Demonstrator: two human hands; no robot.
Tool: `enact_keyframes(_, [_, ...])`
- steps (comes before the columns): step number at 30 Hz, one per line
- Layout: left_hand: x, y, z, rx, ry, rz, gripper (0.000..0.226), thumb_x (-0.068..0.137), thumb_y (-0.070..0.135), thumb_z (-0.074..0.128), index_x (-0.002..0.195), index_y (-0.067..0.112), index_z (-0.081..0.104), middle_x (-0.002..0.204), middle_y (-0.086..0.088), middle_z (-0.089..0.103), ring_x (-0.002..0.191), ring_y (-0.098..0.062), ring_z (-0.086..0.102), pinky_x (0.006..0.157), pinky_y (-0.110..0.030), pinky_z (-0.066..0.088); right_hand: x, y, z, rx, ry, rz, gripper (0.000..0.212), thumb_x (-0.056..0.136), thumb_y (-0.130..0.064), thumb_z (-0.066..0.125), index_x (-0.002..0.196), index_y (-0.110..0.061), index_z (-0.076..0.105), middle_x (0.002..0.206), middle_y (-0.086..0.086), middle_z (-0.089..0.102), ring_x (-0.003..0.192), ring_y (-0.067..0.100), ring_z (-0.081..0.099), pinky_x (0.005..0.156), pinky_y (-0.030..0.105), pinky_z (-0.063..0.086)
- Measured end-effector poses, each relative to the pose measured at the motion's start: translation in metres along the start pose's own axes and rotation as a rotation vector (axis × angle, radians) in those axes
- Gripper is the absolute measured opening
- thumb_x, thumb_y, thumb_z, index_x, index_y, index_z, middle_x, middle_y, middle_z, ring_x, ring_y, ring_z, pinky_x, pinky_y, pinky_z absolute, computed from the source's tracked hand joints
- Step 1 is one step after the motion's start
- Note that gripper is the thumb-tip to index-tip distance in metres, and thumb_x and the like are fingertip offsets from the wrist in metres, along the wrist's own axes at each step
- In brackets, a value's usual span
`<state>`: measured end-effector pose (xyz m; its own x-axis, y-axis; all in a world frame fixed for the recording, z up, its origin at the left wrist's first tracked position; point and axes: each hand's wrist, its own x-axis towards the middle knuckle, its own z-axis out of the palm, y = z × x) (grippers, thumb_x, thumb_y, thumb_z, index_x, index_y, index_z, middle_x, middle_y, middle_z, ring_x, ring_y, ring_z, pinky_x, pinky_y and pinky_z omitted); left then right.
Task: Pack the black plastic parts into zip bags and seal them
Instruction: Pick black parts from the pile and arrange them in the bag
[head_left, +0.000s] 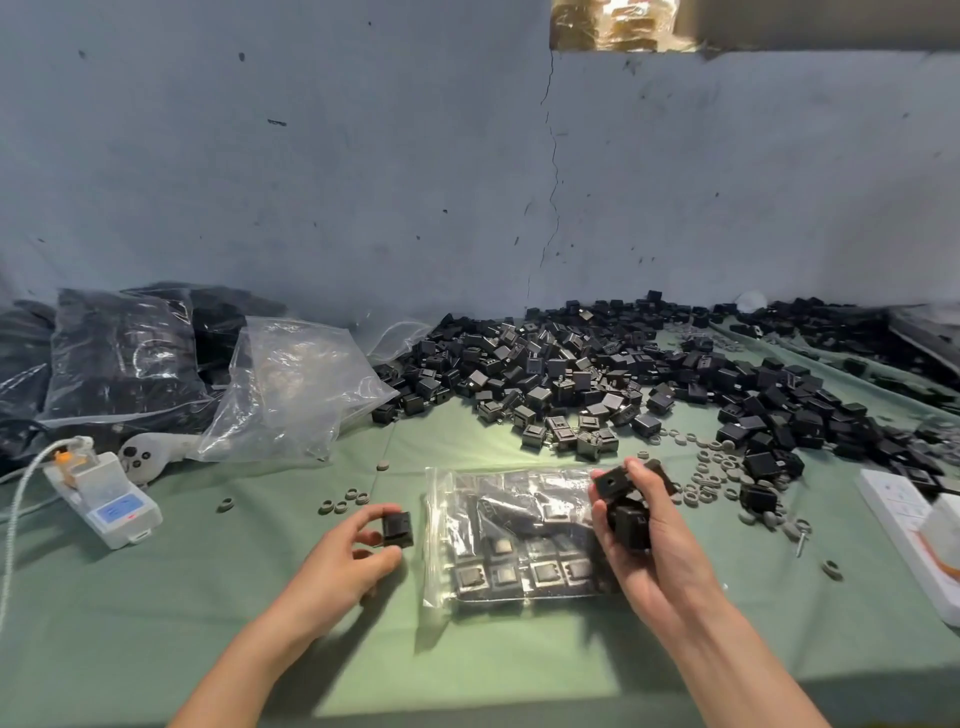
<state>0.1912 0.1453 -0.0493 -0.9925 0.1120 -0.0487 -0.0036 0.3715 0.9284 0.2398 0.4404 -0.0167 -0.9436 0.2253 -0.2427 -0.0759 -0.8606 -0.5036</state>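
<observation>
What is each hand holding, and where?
Left hand pinches one black part by its sides; right hand clutches several black parts in fingers and palm.

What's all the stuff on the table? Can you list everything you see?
Loose black square plastic parts: too many to count, black, heaped at the back and right of the green cloth.
Clear zip bag partly filled with black parts: one, flat between the hands.
Empty clear plastic bags: a crumpled bunch, back left.
Filled bags of black parts: several, far left by the wall.
Small grey rubber rings: many, scattered on the cloth.
White power strip: one, left.
White box: one, right edge.
Left hand: pinches one black part.
Right hand: grips several black parts.
</observation>
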Motion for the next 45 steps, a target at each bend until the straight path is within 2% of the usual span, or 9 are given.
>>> enact_keyframes(3, [-0.004, 0.006, 0.008, 0.089, -0.109, 0.091, 0.041, 0.09, 0.007, 0.069, 0.117, 0.037, 0.063, 0.107, -0.009, 0.063, 0.071, -0.005, 0.058, 0.056, -0.026, 0.051, 0.014, 0.002, -0.002, -0.3, 0.076, -0.272, 0.028, 0.083, -0.024, 0.075, 0.108, -0.015, 0.065, 0.108, 0.014, 0.067, 0.084, 0.019, 0.067, 0.064, 0.027, 0.059])
enact_keyframes(7, [-0.008, 0.009, 0.015, 0.104, -0.219, 0.131, 0.047, 0.093, 0.009, 0.066, 0.127, 0.038, 0.054, 0.11, 0.009, 0.072, 0.097, -0.004, 0.065, 0.091, -0.035, 0.055, 0.013, 0.011, -0.023, -0.834, 0.107, -0.635, 0.018, 0.086, -0.045, 0.068, 0.096, -0.031, 0.065, 0.087, 0.002, 0.067, 0.068, 0.01, 0.059, 0.06, 0.02, 0.05])
enact_keyframes(15, [-0.007, 0.021, 0.031, -0.423, -0.109, -0.062, 0.026, 0.101, 0.01, 0.051, 0.123, 0.022, 0.054, 0.105, -0.016, 0.074, 0.082, -0.015, 0.069, 0.065, -0.023, 0.054, 0.016, 0.023, -0.05, -1.184, 0.171, -0.933, 0.027, 0.088, -0.035, 0.068, 0.113, -0.032, 0.059, 0.113, 0.0, 0.058, 0.089, -0.002, 0.056, 0.067, 0.007, 0.047])
enact_keyframes(25, [0.008, 0.027, 0.045, -0.118, -0.073, -0.014, 0.025, 0.101, 0.022, 0.054, 0.126, 0.023, 0.052, 0.092, -0.003, 0.076, 0.074, -0.009, 0.066, 0.074, -0.027, 0.047, 0.013, 0.023, -0.05, -1.388, 0.119, -1.05, 0.034, 0.084, -0.015, 0.076, 0.116, -0.015, 0.065, 0.12, 0.006, 0.059, 0.093, 0.011, 0.058, 0.073, -0.005, 0.038])
enact_keyframes(29, [0.009, 0.026, 0.049, -0.027, -0.161, 0.043, 0.02, 0.101, 0.025, 0.054, 0.121, 0.024, 0.055, 0.087, 0.009, 0.077, 0.067, 0.001, 0.063, 0.063, -0.012, 0.046, 0.01, 0.024, -0.047, -1.414, 0.08, -1.096, 0.034, 0.083, -0.013, 0.078, 0.115, -0.008, 0.066, 0.12, 0.012, 0.06, 0.097, 0.018, 0.059, 0.085, 0.027, 0.053])
enact_keyframes(34, [-0.002, 0.041, 0.051, 0.169, 0.416, 0.177, 0.029, 0.098, 0.029, 0.054, 0.126, 0.027, 0.055, 0.096, 0.013, 0.063, 0.072, -0.002, 0.059, 0.064, -0.015, 0.041, 0.009, 0.027, -0.049, -1.47, -0.017, -1.096, 0.036, 0.081, -0.013, 0.08, 0.115, -0.01, 0.067, 0.123, 0.012, 0.057, 0.104, 0.024, 0.06, 0.092, 0.036, 0.05])
enact_keyframes(37, [-0.022, 0.068, 0.078, 0.233, 0.217, 0.488, 0.019, 0.098, 0.039, 0.053, 0.115, 0.035, 0.057, 0.099, 0.019, 0.06, 0.082, 0.008, 0.059, 0.066, -0.008, 0.045, 0.01, 0.028, -0.05, -1.537, -0.06, -1.126, 0.038, 0.079, -0.012, 0.082, 0.114, -0.012, 0.067, 0.123, 0.012, 0.057, 0.105, 0.029, 0.062, 0.088, 0.038, 0.054])
enact_keyframes(40, [-0.028, 0.081, 0.112, 0.25, -0.054, 0.488, 0.035, 0.094, 0.056, 0.052, 0.122, 0.035, 0.055, 0.103, 0.017, 0.058, 0.083, 0.004, 0.061, 0.073, -0.016, 0.052, 0.008, 0.03, -0.051, -1.589, -0.107, -1.176, 0.038, 0.08, -0.014, 0.08, 0.115, -0.015, 0.067, 0.124, 0.012, 0.057, 0.108, 0.032, 0.062, 0.083, 0.047, 0.059])
enact_keyframes(45, [-0.03, 0.081, 0.141, 0.193, -0.049, 0.49, 0.025, 0.09, 0.039, 0.065, 0.111, 0.032, 0.052, 0.096, 0.01, 0.063, 0.077, -0.004, 0.061, 0.073, -0.02, 0.05, 0.003, 0.034, -0.049, -1.613, -0.153, -1.144, 0.054, 0.079, -0.009, 0.077, 0.12, -0.036, 0.055, 0.128, 0.005, 0.054, 0.112, 0.031, 0.06, 0.08, 0.047, 0.058])
